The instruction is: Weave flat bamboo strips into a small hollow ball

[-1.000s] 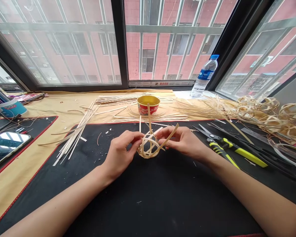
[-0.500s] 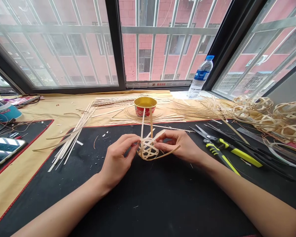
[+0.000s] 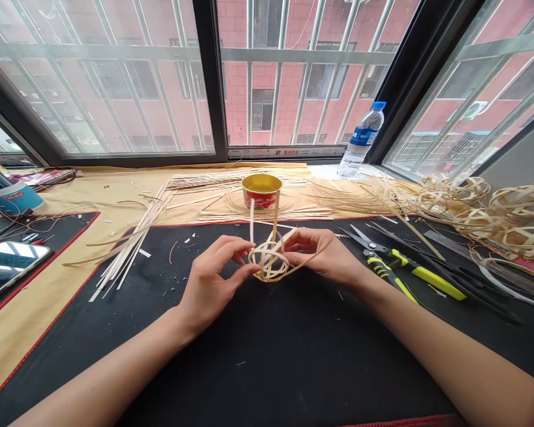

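A small open-work ball woven from bamboo strips (image 3: pixel 269 261) is held between my two hands above the black mat (image 3: pixel 258 356). My left hand (image 3: pixel 216 270) grips its left side, with the thumb low at the front and the fingertips on the upper edge. On the opposite side, my right hand (image 3: pixel 318 252) pinches the weave and the strips there; its fingertips are partly hidden. Two long strip ends stand up from the ball, and another sticks out to the right across my right fingers.
Behind the ball stands a red and gold tin (image 3: pixel 261 193) among thin strips. A bundle of strips (image 3: pixel 124 261) lies left. Pliers (image 3: pixel 422 276) and scissors (image 3: pixel 365 240) lie right, near finished woven balls (image 3: pixel 520 204). A water bottle (image 3: pixel 360 142) stands by the window; a phone (image 3: pixel 13 267) lies left.
The ball has turned and tilted between my hands, so its weave shows differently and the upright strips stand farther apart. My left thumb has shifted onto the ball's front.
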Tool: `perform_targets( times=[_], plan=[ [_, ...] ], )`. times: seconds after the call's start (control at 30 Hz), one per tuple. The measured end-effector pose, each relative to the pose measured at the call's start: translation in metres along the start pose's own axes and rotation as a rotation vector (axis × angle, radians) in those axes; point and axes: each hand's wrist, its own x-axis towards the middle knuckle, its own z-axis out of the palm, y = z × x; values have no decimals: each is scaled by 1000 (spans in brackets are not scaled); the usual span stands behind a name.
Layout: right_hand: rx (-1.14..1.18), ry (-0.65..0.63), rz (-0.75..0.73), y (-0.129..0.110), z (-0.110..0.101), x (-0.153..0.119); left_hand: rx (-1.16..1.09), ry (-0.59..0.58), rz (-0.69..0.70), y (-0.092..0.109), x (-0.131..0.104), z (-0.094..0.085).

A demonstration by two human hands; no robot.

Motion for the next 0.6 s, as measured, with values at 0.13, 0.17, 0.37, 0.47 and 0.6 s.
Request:
perform_targets(
  times=[0.13,0.17,0.37,0.47,0.6],
  plan=[
    [54,6,-5,3,-3,2,-56,6,-51,0,-1,0],
    [68,-1,-8,3,-3,2,-59,5,-55,0,-1,0],
    [131,-28,12,3,-4,3,1,25,-4,4,-1,0],
    [173,-10,28,4,-4,2,12,56,-17,7,-2,0],
    [208,8,63,5,-5,2,34,63,-30,6,-4,0]
  ],
)
